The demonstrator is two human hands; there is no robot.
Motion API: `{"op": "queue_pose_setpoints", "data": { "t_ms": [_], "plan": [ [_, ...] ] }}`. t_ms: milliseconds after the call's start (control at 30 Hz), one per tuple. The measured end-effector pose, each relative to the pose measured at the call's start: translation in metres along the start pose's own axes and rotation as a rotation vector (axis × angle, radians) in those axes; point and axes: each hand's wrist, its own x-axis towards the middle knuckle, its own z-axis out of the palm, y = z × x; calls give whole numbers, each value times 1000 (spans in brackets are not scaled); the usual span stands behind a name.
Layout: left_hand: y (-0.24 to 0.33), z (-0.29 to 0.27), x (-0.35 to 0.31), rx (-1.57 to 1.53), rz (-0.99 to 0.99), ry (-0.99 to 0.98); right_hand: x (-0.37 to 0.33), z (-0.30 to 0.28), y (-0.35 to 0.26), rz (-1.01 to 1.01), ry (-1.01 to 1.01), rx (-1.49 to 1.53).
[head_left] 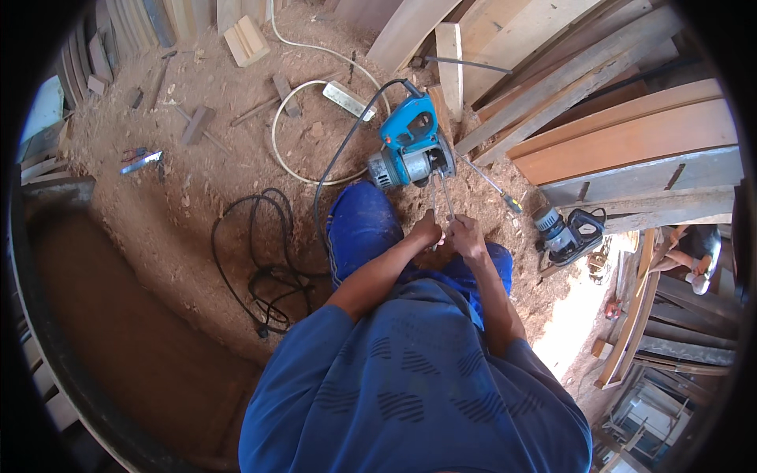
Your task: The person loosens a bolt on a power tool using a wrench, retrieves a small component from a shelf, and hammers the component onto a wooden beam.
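A blue and silver handheld router (410, 146) lies on its side on the dusty ground ahead of my knees. Two thin metal wrenches (447, 197) reach from my hands to the opening by the router's round base. My left hand (426, 231) is closed around the left one. Close beside it, my right hand (467, 236) grips the other, the two fists almost touching. The wrenches' far ends meet the router's spindle area, too small to make out clearly. A screwdriver (511, 202) with a yellow and black handle lies to the right.
A second router (569, 235) sits at the right. Stacked boards (631, 130) fill the far right. A white power strip (348, 101), a wooden mallet (197, 126) and a coiled black cable (272, 276) lie on the sawdust-covered ground. Another person (694, 256) is at the right edge.
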Motion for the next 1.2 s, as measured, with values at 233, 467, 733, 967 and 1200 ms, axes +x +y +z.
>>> {"op": "queue_pose_setpoints", "data": {
  "t_ms": [233, 467, 733, 967, 1200],
  "plan": [
    [10, 3, -8, 136, 56, 80, 31, 11, 34, -69, 79, -6],
    [58, -25, -76, -277, 184, -40, 29, 3, 38, -93, 41, 6],
    [95, -62, -86, -825, 184, -207, 59, 13, 91, -715, 201, -375],
    [88, -52, -92, -645, 228, -178, 61, 11, 64, -168, 83, 33],
    [90, -36, -92, -897, 7, -105, 78, 5, 69, -101, 93, 14]
  ]
}}
